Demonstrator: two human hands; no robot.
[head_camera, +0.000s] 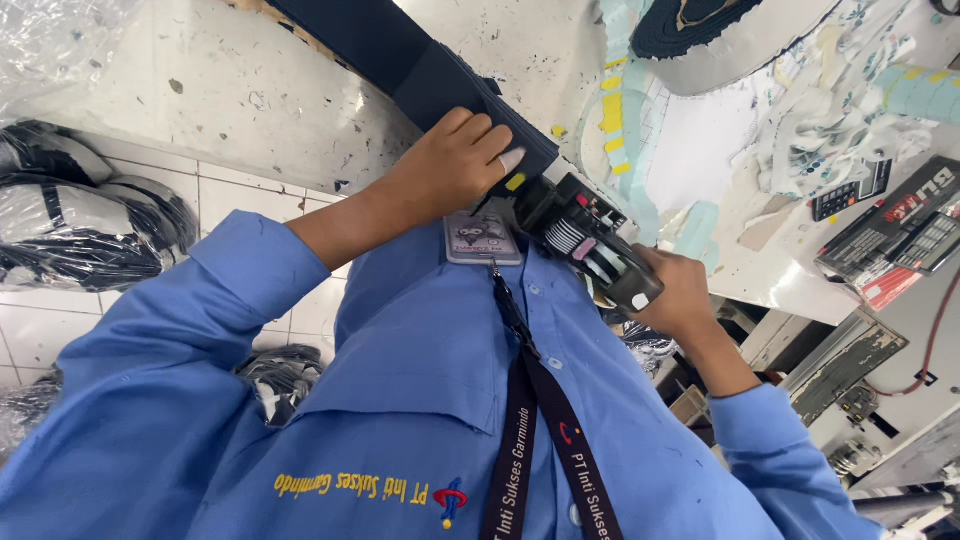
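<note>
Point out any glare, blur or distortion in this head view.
Head view: the picture appears upside down and wide-angle, edges bowed; glare on the plastic-wrapped bundles and the pale table; light is even, shadows soft; the left hand on the dark fabric and the right hand gripping the label gun are sharp.

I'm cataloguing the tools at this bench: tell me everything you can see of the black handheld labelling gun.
The labelling gun is black, plastic-looking, with pale rollers and small coloured bits on its body. It lies tilted, nose against the dark folded fabric at the table edge. The right hand grips its handle; the left hand presses the fabric beside its nose.
</note>
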